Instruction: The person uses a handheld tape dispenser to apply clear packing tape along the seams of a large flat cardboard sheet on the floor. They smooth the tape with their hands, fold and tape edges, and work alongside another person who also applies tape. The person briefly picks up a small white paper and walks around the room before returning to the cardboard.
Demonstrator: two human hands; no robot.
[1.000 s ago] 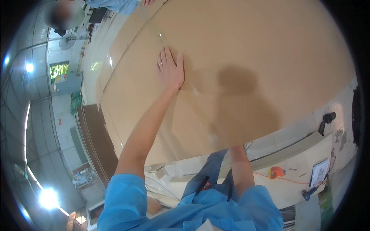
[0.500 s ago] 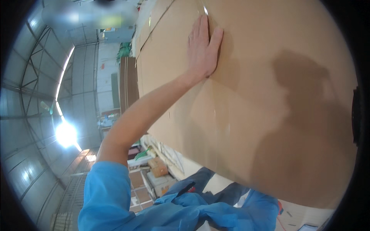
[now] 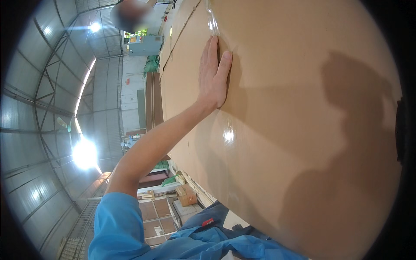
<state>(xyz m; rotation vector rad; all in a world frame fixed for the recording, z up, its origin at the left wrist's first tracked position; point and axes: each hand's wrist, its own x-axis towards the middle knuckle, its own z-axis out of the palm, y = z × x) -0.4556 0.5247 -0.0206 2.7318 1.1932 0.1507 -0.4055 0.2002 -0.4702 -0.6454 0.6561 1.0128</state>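
Observation:
My left hand [image 3: 213,76] lies flat against a large sheet of brown cardboard [image 3: 277,121], fingers stretched toward the far edge and thumb held apart. Just beyond the fingertips runs a shiny strip of clear tape [image 3: 211,21], and the hand rests in line with it. Another glossy patch shows on the cardboard nearer to me. My bare left forearm comes from a blue sleeve at lower left. Nowhere in the picture does my right hand appear.
A dark seam [image 3: 181,34] crosses the cardboard at far left. Past its left edge are a grey-blue cabinet [image 3: 146,45], a small cardboard box [image 3: 186,195] and a brown panel [image 3: 153,97]. Another person [image 3: 132,16] is at the top left. My shadow covers the cardboard's right side.
My left hand has slid nearer to me along the taped line, still flat on the cardboard. The view has shifted slightly, and less of my right sleeve shows.

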